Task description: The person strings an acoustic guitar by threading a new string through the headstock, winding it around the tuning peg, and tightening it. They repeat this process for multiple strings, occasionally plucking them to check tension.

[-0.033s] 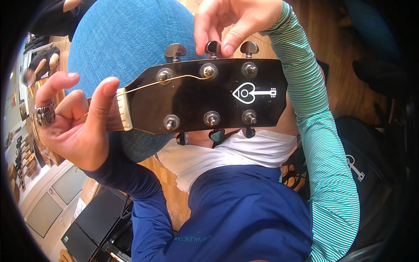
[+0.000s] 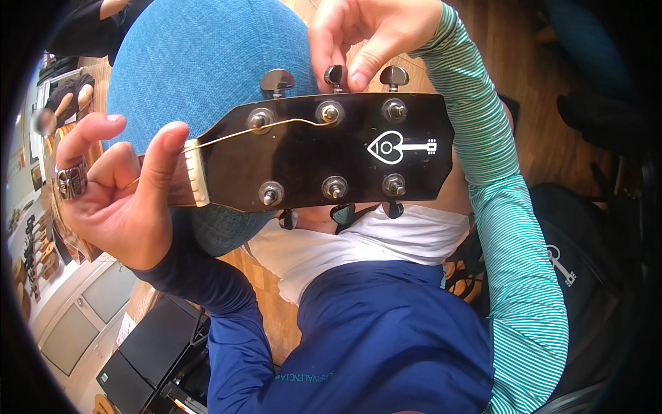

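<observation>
A black guitar headstock [image 2: 296, 162] with a white heart-shaped key emblem lies across the middle of the view. My right hand [image 2: 386, 34] pinches the middle tuning peg [image 2: 334, 74] along its far edge between thumb and fingers. One brass-coloured string [image 2: 238, 134] runs from that peg's post past the pale nut [image 2: 196, 172]. At the neck, my left hand [image 2: 117, 207] has its thumb upright and some fingers curled where the string passes; the exact grip is partly hidden. It wears a large metal ring [image 2: 72, 183]. The other posts bear no visible string.
A rounded blue fabric-covered shape [image 2: 207, 62] supports the neck end from beneath. Black boxy equipment [image 2: 155, 345] stands at the lower left, near a cabinet with pale panels [image 2: 69, 338]. A dark bag [image 2: 572, 297] with a key emblem sits at right on the wooden floor [image 2: 524, 55].
The middle tuning peg has turned slightly, its face now narrower, and my right hand's fingers have shifted a little with it. My left hand and the headstock have not moved.
</observation>
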Demonstrator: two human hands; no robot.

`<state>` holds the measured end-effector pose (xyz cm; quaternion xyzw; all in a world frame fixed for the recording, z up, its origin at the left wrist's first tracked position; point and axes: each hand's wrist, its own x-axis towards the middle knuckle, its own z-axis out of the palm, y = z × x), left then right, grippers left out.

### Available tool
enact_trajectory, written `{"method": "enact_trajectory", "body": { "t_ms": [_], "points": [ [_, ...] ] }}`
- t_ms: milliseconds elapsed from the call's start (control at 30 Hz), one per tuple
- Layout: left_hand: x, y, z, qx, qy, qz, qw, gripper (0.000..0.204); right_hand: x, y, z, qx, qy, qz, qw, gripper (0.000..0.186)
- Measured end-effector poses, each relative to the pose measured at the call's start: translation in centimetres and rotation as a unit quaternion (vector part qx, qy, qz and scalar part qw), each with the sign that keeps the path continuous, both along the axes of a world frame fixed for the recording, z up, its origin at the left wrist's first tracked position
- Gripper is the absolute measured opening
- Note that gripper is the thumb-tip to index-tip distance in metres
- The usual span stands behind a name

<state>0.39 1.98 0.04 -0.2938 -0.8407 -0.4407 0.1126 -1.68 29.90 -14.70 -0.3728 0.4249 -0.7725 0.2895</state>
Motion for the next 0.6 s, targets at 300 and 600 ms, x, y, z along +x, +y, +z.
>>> {"method": "enact_trajectory", "body": {
  "t_ms": [300,600],
  "points": [
    [-0.1,0.2,0.2,-0.009,0.007,0.003,1.0,0.05,0.1,-0.2,3.1,-0.022,-0.068,0.024,0.997,0.028],
    [0.3,0.1,-0.1,0.004,-0.001,0.016,1.0,0.051,0.6,-1.2,0.2,-0.03,-0.007,-0.017,0.999,0.032]
  ]
}}
